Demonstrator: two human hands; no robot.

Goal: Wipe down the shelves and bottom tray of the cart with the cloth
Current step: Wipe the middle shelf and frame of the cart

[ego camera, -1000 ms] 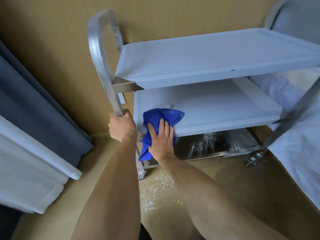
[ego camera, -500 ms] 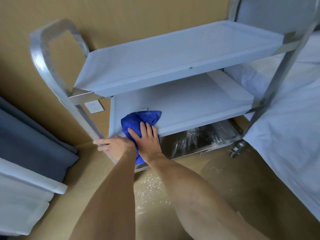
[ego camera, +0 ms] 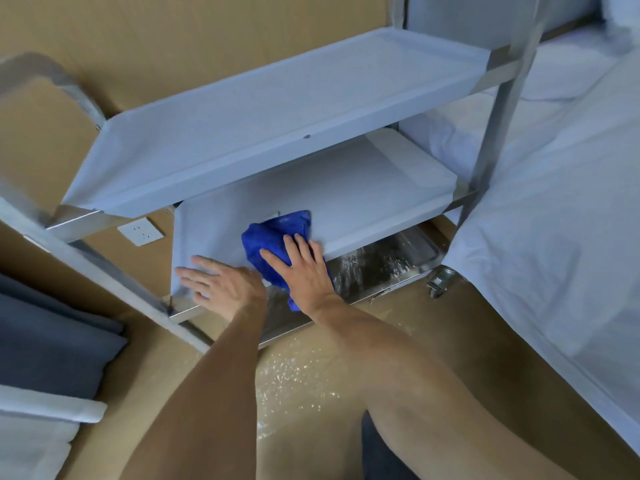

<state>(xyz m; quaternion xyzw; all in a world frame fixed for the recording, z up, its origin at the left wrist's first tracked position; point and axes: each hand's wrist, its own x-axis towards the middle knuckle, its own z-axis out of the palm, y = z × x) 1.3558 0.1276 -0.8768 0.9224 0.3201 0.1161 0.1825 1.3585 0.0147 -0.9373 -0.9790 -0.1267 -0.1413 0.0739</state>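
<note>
Cloth (ego camera: pixel 277 237) under flat, spread right hand (ego camera: pixel 304 271); left hand (ego camera: pixel 221 285) open-fingered on middle shelf (ego camera: pixel 363 199).

Blue cloth (ego camera: pixel 277 237), white shelves (ego camera: pixel 270 109), silver bottom tray (ego camera: pixel 398 265).

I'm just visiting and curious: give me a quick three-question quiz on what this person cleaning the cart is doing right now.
1. True or false: the right hand presses the blue cloth on the middle shelf.
2. Where does the left hand rest? A) on the top shelf B) flat at the middle shelf's near left corner C) on the bed
3. Fill in: white powder lies on the bottom tray and on the ____.

Key: 1 true; 2 B; 3 floor
</note>
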